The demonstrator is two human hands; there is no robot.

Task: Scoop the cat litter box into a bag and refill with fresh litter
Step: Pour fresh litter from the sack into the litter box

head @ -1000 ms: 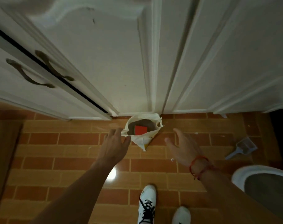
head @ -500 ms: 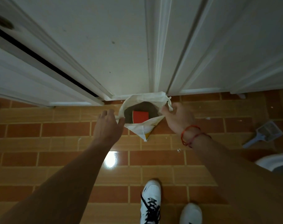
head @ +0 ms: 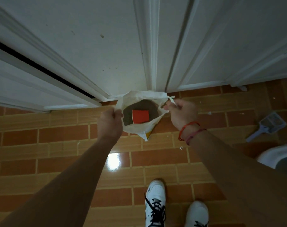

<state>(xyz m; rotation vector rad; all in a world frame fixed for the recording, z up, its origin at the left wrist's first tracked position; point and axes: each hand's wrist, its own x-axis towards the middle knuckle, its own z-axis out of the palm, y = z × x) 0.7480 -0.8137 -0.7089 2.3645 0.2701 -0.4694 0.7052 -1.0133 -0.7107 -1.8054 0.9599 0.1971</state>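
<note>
Gripping the litter bag (head: 140,96) at centre frame, both hands have it by the rim; the left hand (head: 110,123) has its fingers curled over the left edge, and the right hand (head: 183,113) pinches a twist of the torn right edge between thumb and fingers. The mouth is held wide, showing dark litter (head: 144,105) with a red cup (head: 140,116) lying on it; the bag's far side rests against the foot of the white cabinet doors (head: 106,46) that fill the top of the frame.

This looks like the refill step, with the fresh supply taken in hand. The litter box (head: 270,155) shows only as a white rim at the right edge, part cut off; the grey-blue scoop (head: 270,124) lies on the tiles (head: 57,136) above it, well apart from either hand. The next move likely calls for lifting the bag by both edges and carrying it right and down the frame to the box, keeping the mouth level so nothing spills; the thin torn edge under the right hand may rip if it bears much weight.

The doors close off the upper frame; open tiles lie to the left and below; the white shoes (head: 156,202) stand at bottom centre, and the scoop lies near the path to the box.
</note>
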